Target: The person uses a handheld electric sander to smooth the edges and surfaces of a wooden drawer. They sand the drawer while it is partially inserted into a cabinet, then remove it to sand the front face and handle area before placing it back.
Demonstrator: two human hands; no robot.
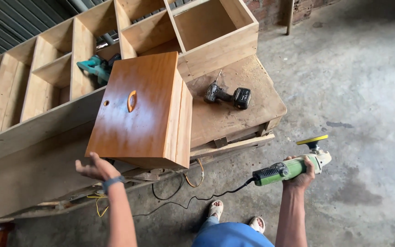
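Note:
A varnished brown wooden box (142, 110) with a small curved handle stands on the workbench (234, 114). My left hand (96, 168) is open, palm up, at the box's near lower corner, close to it or just touching it. My right hand (301, 173) grips a green corded sander (293, 165) with a yellow-edged round pad, held out over the concrete floor to the right of the bench.
A long unfinished wooden shelf unit (83, 50) with several compartments lies across the bench. A black cordless drill (227, 95) rests on the benchtop right of the box. A teal power tool (96, 67) lies inside the shelf. Cables (193, 197) trail on the floor near my feet.

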